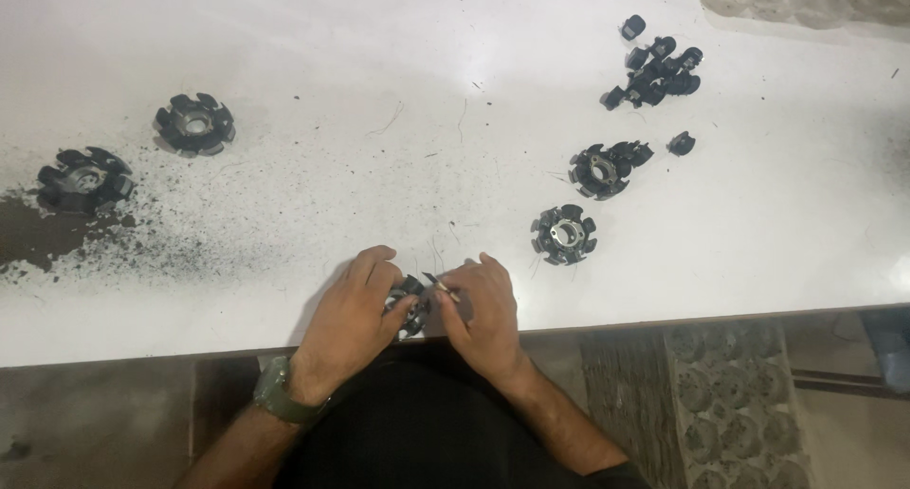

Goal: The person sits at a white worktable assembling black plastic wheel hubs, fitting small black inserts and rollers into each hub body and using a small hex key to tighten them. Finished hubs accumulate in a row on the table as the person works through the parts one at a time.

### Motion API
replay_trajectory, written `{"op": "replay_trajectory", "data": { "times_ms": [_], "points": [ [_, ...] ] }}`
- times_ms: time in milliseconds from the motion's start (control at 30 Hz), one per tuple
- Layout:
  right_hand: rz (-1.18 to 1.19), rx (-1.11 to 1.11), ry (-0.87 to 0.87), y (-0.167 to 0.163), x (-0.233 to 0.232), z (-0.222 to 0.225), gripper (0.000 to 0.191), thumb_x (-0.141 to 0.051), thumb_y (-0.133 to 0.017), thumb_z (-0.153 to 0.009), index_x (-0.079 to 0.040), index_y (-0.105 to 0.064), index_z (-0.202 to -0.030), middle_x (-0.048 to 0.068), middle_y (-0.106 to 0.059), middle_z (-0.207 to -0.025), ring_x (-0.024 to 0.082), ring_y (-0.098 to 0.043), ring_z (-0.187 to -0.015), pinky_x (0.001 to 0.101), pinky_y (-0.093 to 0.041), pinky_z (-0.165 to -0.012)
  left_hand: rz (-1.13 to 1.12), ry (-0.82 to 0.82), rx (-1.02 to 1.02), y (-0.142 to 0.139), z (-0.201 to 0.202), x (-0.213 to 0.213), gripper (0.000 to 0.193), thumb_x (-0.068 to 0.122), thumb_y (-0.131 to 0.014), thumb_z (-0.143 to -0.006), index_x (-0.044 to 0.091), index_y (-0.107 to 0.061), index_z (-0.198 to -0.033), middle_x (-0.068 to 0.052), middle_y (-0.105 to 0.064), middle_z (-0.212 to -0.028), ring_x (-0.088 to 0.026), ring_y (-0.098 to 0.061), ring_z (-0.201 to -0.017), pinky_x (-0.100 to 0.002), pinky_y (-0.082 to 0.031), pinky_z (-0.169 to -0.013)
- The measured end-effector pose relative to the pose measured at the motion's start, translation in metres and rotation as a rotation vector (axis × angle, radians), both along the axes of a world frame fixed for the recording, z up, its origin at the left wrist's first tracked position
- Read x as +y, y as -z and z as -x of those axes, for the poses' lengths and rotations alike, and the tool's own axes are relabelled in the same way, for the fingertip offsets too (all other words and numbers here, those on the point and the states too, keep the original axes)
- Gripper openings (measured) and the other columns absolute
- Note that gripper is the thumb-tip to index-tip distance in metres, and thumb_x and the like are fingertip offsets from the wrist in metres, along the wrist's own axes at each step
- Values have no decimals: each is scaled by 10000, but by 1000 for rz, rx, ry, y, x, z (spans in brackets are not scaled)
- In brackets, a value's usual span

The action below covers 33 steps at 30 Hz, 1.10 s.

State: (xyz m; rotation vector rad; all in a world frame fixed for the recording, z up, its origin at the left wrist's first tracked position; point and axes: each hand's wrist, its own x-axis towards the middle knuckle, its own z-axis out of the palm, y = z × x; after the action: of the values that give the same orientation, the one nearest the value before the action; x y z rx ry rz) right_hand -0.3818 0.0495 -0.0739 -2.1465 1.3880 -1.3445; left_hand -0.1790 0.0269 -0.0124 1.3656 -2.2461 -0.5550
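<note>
A broad white table [455, 91], dusted with dark grit toward its left, carries four loose black toothed stator cores with metal hubs: two far left [194, 124] [83, 179] and two right of centre [564, 234] [600, 171], beyond which lies a heap of small black plastic caps [659, 72]. At the near edge, the left hand [353, 323], with an olive wristwatch [282, 394], curls its fingers tight around a fifth small black toothed stator core [409, 304]. The right hand [488, 314], just beside it, pinches a thin pale-tipped pick [441, 288] against that core.

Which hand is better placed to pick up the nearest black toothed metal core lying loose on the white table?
Probably the right hand: the black toothed metal core lies just beyond it on the white table, while the left hand is farther off, gripping another small black core.
</note>
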Motion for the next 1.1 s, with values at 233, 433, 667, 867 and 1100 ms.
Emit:
{"op": "replay_trajectory", "data": {
  "times_ms": [233,433,667,867,1100],
  "points": [
    [-20,48,13,-12,-3,-26,176,-65,-750,-902,-40,-644,-1041,107,-688,-955,319,-674,-944,466,-527,-923,99,-50,-18,-2,-13,13,448,249,-861,-737,9,-595,-1006,-193,-595,-1089,-346,-601,-988,-465,-512,-824],
    [-266,-81,22,-12,4,-38,155,-65,-754,-894,-43,-658,-1013,90,-700,-940,257,-706,-804,384,-568,-718,30,-48,-49,0,-25,8,431,283,-864,-729,22,-634,-985,-135,-612,-1037,-296,-610,-934,-445,-502,-810],
    [12,78,-25,-18,-5,-45,187,-39,-759,-872,-58,-636,-1012,84,-655,-880,272,-657,-800,456,-531,-856,-33,-21,35,0,-29,5,166,176,-768,-875,35,-692,-918,-161,-620,-1318,-329,-628,-1092,-436,-527,-903],
    [-96,14,-63,-11,-6,-46,184,-18,-752,-900,-25,-621,-1028,113,-656,-920,252,-669,-778,362,-533,-661,-219,-57,-123,-16,-56,22,144,172,-741,-836,36,-706,-868,-136,-620,-1246,-312,-626,-1148,-439,-526,-951],
    [-223,-88,-53,-11,-4,-48,157,-10,-748,-913,-12,-638,-1025,118,-676,-918,222,-691,-733,323,-540,-574,224,36,-69,-25,-44,21,287,198,-762,-812,43,-667,-1035,-206,-578,-1290,-366,-577,-1232,-500,-482,-1022]
  ]
}}
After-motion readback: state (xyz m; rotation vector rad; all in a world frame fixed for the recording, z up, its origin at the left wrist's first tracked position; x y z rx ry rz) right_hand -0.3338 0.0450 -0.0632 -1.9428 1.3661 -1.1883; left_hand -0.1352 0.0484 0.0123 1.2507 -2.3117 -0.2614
